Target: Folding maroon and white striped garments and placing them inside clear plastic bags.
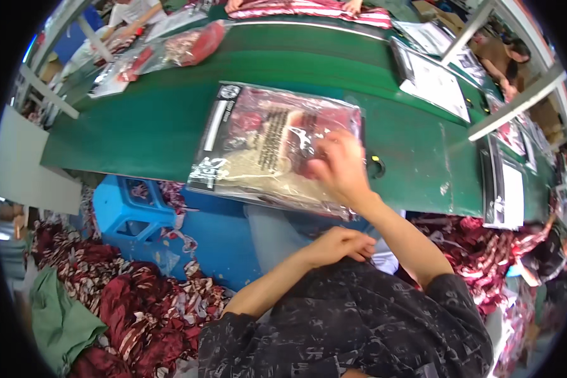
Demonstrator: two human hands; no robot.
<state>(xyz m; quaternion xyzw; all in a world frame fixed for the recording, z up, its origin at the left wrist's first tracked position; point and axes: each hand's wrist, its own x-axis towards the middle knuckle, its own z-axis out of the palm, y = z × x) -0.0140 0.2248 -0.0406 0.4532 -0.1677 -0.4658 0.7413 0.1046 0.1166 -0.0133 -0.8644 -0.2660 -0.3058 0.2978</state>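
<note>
A flat, clear plastic package [268,142] of folded red and cream cloth, with a black printed strip down its left side, lies on the green table. Its near edge overhangs the table edge. My right hand [343,165] is over the package's right part, thumb and bent fingers apart and a little blurred; whether it touches the plastic I cannot tell. Near my body, below the table edge, my left hand [339,246] is loosely closed with curled fingers, and I see nothing in it.
The green table [138,135] bears bagged cloth [189,47] at the far left and flat packages [431,82] at the right. White posts [516,104] rise at the right. Below stand a blue stool [129,208] and heaps of red patterned cloth [138,296]. Other people work around the table.
</note>
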